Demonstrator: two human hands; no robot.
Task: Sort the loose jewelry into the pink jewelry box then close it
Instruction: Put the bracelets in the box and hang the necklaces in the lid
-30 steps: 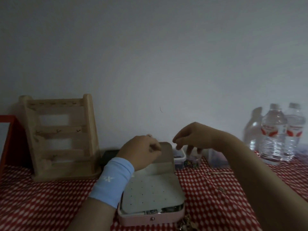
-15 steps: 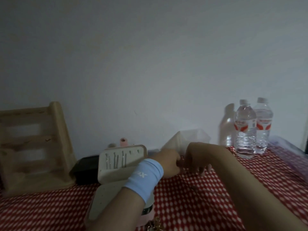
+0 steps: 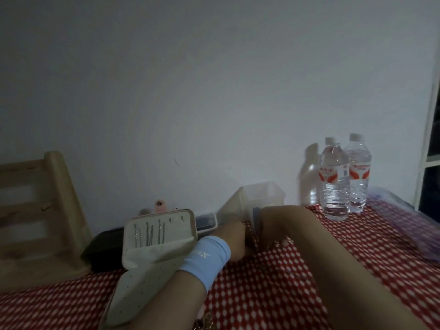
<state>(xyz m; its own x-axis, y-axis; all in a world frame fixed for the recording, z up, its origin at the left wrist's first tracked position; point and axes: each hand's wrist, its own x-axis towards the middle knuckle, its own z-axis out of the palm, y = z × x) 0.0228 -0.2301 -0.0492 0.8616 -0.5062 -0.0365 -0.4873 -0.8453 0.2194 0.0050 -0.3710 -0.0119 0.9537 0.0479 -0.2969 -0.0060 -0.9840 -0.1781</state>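
The pink jewelry box point(image 3: 133, 294) lies open at lower left, its cream perforated panel facing up. Several thin chains hang inside its raised lid point(image 3: 159, 234). My left hand point(image 3: 234, 239), with a light blue wristband, reaches past the box to the right. My right hand point(image 3: 273, 229) meets it there, low over the red checked cloth point(image 3: 273, 294), fingers curled downward. The dim light and the backs of my hands hide what the fingertips touch. A bit of gold chain point(image 3: 207, 322) shows at the bottom edge beside the box.
A wooden jewelry rack point(image 3: 35, 210) stands at the left, a black case point(image 3: 104, 248) beside it. Clear plastic containers point(image 3: 262, 198) sit against the wall behind my hands. Two water bottles point(image 3: 334, 182) stand at the right, near a clear plastic lid point(image 3: 404, 222).
Both hands have dropped from above the box lid to the cloth right of the box and drawn close together. The view has swung right.
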